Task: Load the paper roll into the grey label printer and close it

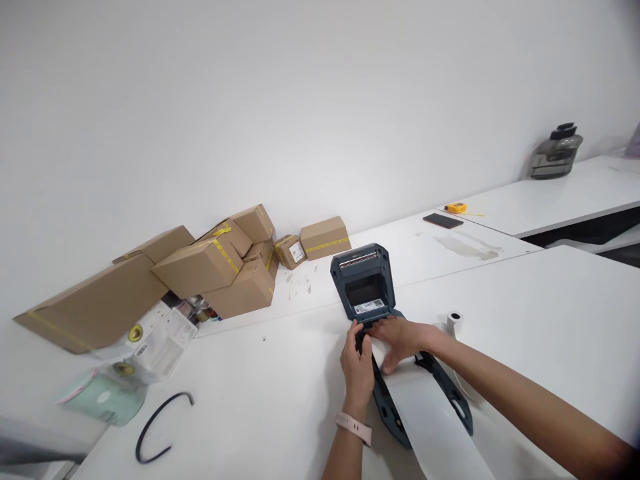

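Observation:
A dark blue-grey label printer point(385, 398) lies on the white table with its lid point(363, 283) raised. A white label roll point(379, 351) sits inside, and a wide strip of its paper point(430, 417) runs out toward me over the printer's front. My left hand point(357, 363) grips the printer's left edge, thumb beside the roll, fingers on the outer side. Reaching in from the right, my right hand point(397, 340) is closed over the roll, its thumb on the near side. Its other fingertips are partly hidden inside the printer.
Several cardboard boxes point(200, 267) are piled at the left against the wall. A small white paper roll point(455, 321) stands right of the printer. Farther back are a phone point(443, 221), a yellow tape measure point(456, 208) and a dark jug point(556, 155). A black curved band point(145, 430) lies front left.

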A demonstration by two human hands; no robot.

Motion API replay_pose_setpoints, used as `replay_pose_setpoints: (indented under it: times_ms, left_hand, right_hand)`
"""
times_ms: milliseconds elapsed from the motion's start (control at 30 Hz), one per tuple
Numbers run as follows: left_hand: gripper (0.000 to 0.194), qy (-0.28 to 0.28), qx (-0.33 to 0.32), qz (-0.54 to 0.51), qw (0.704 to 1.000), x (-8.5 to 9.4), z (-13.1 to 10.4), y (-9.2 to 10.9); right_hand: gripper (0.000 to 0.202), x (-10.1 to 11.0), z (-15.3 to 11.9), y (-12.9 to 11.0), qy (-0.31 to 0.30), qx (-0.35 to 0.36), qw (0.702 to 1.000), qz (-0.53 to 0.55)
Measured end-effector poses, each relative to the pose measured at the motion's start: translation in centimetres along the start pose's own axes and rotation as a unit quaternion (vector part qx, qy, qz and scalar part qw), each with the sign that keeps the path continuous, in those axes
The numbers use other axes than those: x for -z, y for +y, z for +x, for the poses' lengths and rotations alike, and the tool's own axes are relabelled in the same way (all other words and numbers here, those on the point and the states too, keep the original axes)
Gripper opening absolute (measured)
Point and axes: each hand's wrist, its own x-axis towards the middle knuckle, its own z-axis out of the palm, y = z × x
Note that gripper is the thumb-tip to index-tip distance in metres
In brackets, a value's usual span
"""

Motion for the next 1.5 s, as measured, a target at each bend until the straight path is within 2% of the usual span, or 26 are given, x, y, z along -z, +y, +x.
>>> replay_pose_setpoints:
  times_ms: [67,100,133,167,200,267,300,333,367,433,533,600,700,767,933,1033,1133,1300,1500]
  left_hand:
    - [0.033,-0.006,0.000,-0.002,1.000,0.0,0.0,0.1]
    - [0.033,-0.006,0.001,-0.001,1.000,0.0,-0.2,0.2]
    - [0.032,-0.003,-0.002,0.005,1.000,0.0,-0.5,0.4]
    - [0.032,0.004,-0.010,0.014,1.000,0.0,-1.0,0.6]
    - [0.032,0.009,-0.021,0.022,0.999,0.1,-1.6,0.9]
    - [0.041,0.000,-0.052,0.028,0.998,0.6,-3.5,1.5]
    - [0.050,-0.025,-0.065,0.023,0.997,1.1,-4.6,1.7]
    - [0.060,-0.058,-0.075,0.012,0.995,1.6,-5.8,1.9]
    - [0.070,-0.102,-0.077,0.017,0.992,2.2,-6.9,2.0]
    - [0.080,-0.167,-0.093,0.047,0.980,3.2,-9.0,2.1]
    - [0.082,-0.176,-0.126,0.103,0.971,4.0,-10.7,2.0]
    - [0.084,-0.212,-0.169,0.136,0.953,4.0,-10.8,2.1]
    - [0.090,-0.253,-0.231,0.174,0.923,3.1,-10.3,2.1]
    - [0.083,-0.216,-0.275,0.195,0.916,2.3,-10.1,1.6]
    - [0.040,-0.052,-0.409,0.176,0.894,-0.3,-11.8,-0.9]
    - [0.031,0.044,-0.448,0.160,0.879,-1.9,-13.4,-2.1]
    - [0.031,0.127,-0.443,0.135,0.877,-3.3,-14.7,-2.6]
    - [0.033,0.149,-0.393,0.135,0.897,-3.6,-15.9,-1.9]
    - [0.027,0.166,-0.399,0.193,0.881,-3.0,-16.9,-0.9]
  right_hand:
    - [0.078,1.5,-1.9,-0.5,0.020,0.009,1.000,0.020]
    - [0.062,2.5,-2.9,-0.8,0.055,0.021,0.997,0.047]
    - [0.047,3.6,-4.0,-1.1,0.112,0.036,0.990,0.080]
    - [0.038,4.9,-4.9,-1.4,0.207,0.052,0.969,0.123]
    - [0.036,6.2,-5.7,-1.6,0.321,0.063,0.932,0.153]
    - [0.034,8.7,-6.4,-1.8,0.526,0.070,0.831,0.165]
    - [0.034,9.8,-6.3,-1.7,0.583,0.067,0.796,0.150]
    - [0.037,10.8,-6.0,-1.5,0.604,0.062,0.782,0.140]
    - [0.041,11.6,-5.6,-1.2,0.594,0.055,0.789,0.148]
    - [0.051,12.8,-4.3,-0.4,0.516,0.042,0.831,0.205]
    - [0.058,13.2,-2.4,0.5,0.401,0.038,0.869,0.289]
    - [0.059,12.8,-1.5,0.7,0.375,0.043,0.874,0.308]
    - [0.057,11.5,-1.3,0.4,0.379,0.044,0.865,0.326]
    - [0.051,10.7,-2.0,0.0,0.387,0.047,0.859,0.333]
    - [0.036,8.0,-5.7,-0.6,0.363,0.063,0.858,0.357]
    - [0.037,4.7,-8.3,-0.9,0.329,0.095,0.858,0.383]
    - [0.040,0.4,-10.3,-1.2,0.335,0.098,0.854,0.385]
    - [0.040,-5.9,-11.7,-1.8,0.358,0.011,0.857,0.371]
    - [0.036,-9.3,-11.9,-1.7,0.409,-0.019,0.837,0.363]
